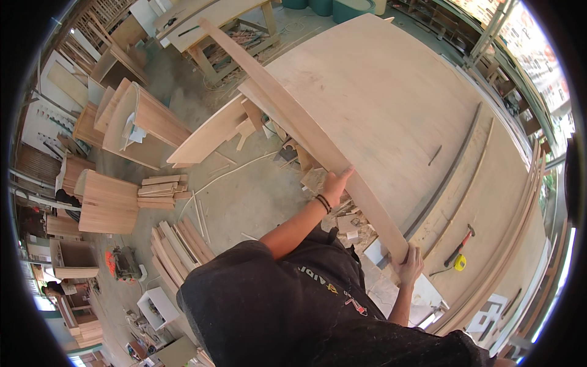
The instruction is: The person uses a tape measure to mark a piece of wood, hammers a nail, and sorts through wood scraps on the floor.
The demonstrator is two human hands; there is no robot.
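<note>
A long, narrow wooden board [299, 125] slants from the far left toward me along the near edge of a large plywood sheet [379, 92]. My left hand [336, 185] is closed on its edge, partway along, with a dark band round the wrist. At the board's near end my right hand [409, 265] grips it, fingers curled over the edge. On the worktop to the right lie a hammer [461, 244] with a red and black handle and a yellow tape measure [460, 263]. A short dark stick [435, 155] rests on the plywood.
A long dark strip [449, 174] lies along the sheet's right side, with long wooden strips [507, 244] farther right. Stacked planks [177, 248], curved wooden panels [109, 202] and an orange tool [116, 264] stand on the floor at left. A workbench [214, 24] is behind.
</note>
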